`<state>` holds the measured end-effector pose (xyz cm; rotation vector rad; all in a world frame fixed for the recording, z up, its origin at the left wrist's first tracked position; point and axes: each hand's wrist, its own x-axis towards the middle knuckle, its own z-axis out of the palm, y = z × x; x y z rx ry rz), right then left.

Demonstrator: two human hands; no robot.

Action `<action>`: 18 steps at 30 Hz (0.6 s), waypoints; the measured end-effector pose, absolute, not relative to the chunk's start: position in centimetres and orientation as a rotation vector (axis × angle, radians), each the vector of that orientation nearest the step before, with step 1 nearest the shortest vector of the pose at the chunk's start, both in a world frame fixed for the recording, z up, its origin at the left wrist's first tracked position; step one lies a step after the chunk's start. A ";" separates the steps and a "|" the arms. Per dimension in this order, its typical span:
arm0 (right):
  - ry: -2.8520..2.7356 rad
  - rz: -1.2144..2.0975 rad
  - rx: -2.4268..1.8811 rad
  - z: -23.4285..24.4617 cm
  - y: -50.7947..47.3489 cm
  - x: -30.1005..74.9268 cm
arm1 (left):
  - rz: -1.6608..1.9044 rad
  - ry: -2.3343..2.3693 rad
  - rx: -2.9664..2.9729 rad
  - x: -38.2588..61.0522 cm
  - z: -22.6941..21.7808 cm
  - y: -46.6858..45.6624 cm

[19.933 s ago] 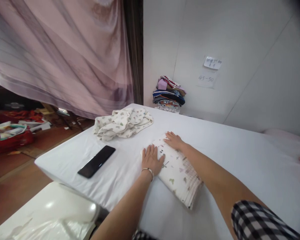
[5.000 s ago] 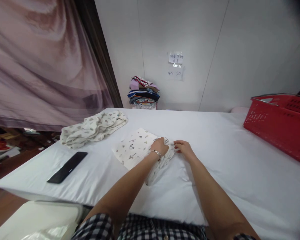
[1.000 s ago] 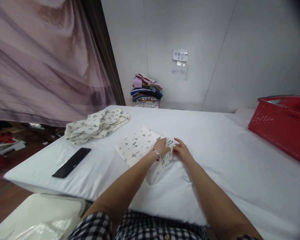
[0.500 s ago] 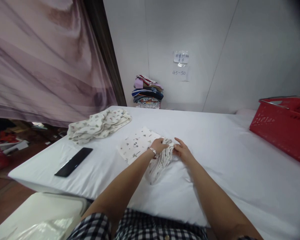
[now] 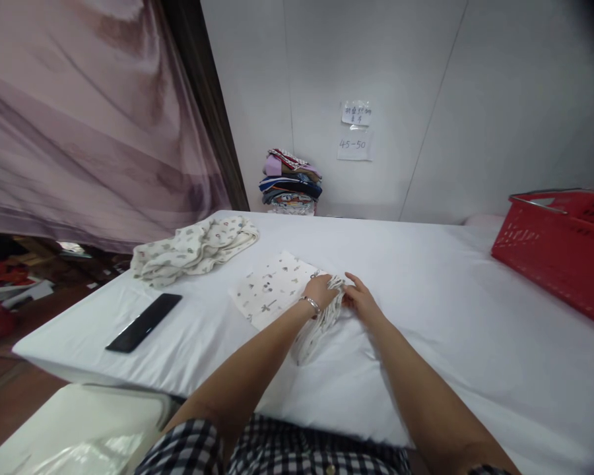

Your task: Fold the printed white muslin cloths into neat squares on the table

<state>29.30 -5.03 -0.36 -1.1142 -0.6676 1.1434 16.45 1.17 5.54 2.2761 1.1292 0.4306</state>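
Note:
A white printed cloth (image 5: pixel 270 290) lies on the white-covered table, its left part flat and its right part gathered into narrow pleats (image 5: pixel 313 338). My left hand (image 5: pixel 321 290), with a bracelet at the wrist, is closed over the top of the pleats. At their right edge, my right hand (image 5: pixel 360 298) pinches the folds between thumb and fingers, its index finger raised. Some fingertips are hidden behind the cloth. Another printed cloth (image 5: pixel 193 249) is heaped loosely at the table's far left.
A black flat slab (image 5: pixel 144 322) lies on the left of the table (image 5: pixel 440 284). The red basket (image 5: pixel 559 247) stands at the right. Folded fabrics (image 5: pixel 291 181) are stacked by the wall behind. A pale bin (image 5: pixel 94 422) stands below the table's near left edge.
My left hand has shifted right along the cloth and now covers more of the pleats' top. The right hand stays at their right edge. The view has turned slightly.

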 end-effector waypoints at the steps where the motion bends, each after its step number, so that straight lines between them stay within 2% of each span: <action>1: -0.664 1.135 -1.119 -0.3 -5.0 29.3 | 0.424 1.127 2.264 16.4 5.5 1.3; 9: -0.606 1.119 -1.146 -0.7 -4.8 29.1 | 0.395 1.147 2.112 15.4 4.7 3.0; 18: -0.592 1.156 -1.175 -0.9 -4.4 29.5 | 0.399 1.167 2.222 16.6 4.7 2.2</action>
